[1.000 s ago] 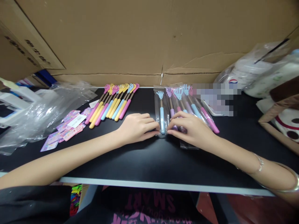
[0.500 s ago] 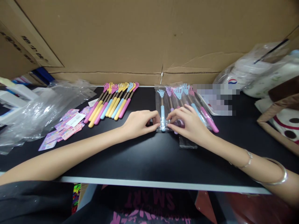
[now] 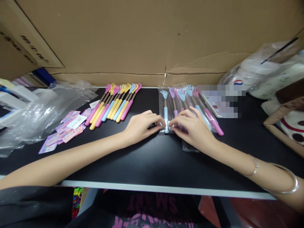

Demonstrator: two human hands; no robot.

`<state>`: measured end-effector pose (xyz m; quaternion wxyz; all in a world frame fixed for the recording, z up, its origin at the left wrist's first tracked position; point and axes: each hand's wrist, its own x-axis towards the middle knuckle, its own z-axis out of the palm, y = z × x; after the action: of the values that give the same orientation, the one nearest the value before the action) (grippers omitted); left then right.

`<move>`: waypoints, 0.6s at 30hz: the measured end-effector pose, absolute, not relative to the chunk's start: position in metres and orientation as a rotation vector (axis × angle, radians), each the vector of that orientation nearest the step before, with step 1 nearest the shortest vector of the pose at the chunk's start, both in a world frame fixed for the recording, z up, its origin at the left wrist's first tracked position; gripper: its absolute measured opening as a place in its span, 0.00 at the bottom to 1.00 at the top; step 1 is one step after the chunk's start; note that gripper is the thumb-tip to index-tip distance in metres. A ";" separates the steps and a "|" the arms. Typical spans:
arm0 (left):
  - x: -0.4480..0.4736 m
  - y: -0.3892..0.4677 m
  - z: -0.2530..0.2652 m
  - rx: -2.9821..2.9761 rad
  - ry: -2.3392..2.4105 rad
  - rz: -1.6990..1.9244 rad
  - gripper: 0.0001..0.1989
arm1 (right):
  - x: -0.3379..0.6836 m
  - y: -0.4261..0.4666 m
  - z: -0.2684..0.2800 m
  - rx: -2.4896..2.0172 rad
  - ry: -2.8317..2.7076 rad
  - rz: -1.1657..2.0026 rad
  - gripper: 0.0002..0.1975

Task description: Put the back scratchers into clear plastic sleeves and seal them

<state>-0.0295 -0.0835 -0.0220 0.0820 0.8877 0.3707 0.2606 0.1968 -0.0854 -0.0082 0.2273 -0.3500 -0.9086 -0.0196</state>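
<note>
A blue back scratcher (image 3: 166, 114) with a hand-shaped head lies in a clear plastic bag (image 3: 161, 109) on the dark table. My left hand (image 3: 144, 126) pinches the bag's lower left edge, thumb and forefinger together. At the lower right edge, my right hand (image 3: 193, 128) curls with its fingertips on the plastic. Several more bagged back scratchers (image 3: 211, 120), in purple, blue and pink, lie under and beyond my right hand, which partly hides them. Left of my hands, unbagged back scratchers (image 3: 116, 106) in pink, yellow and blue rest side by side.
Printed cards (image 3: 71, 125) lie in a loose pile at left, beside a heap of clear plastic bags (image 3: 47, 107). A cardboard wall (image 3: 142, 38) closes off the back. A phone-like object (image 3: 211, 104), a bagged cup (image 3: 251, 72) and a cloth bag (image 3: 289, 114) are at right.
My left fingertips have moved slightly right along the bag's lower end. My right hand has shifted slightly, its fingers curling lower. The back scratchers lie as before.
</note>
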 end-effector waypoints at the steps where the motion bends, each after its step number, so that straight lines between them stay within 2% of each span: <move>1: -0.030 -0.083 -0.022 2.671 1.113 0.783 0.05 | 0.197 -0.086 -0.008 -0.970 -2.503 -0.068 0.06; 18: -0.039 -0.079 -0.015 3.330 0.955 0.758 0.12 | 0.196 -0.089 -0.005 -0.967 -2.517 -0.365 0.10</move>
<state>-0.0393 -0.0785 -0.0151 -0.2011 0.9198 0.2639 0.2094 0.1962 -0.0890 -0.0049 0.2087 -0.3476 -0.9047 -0.1312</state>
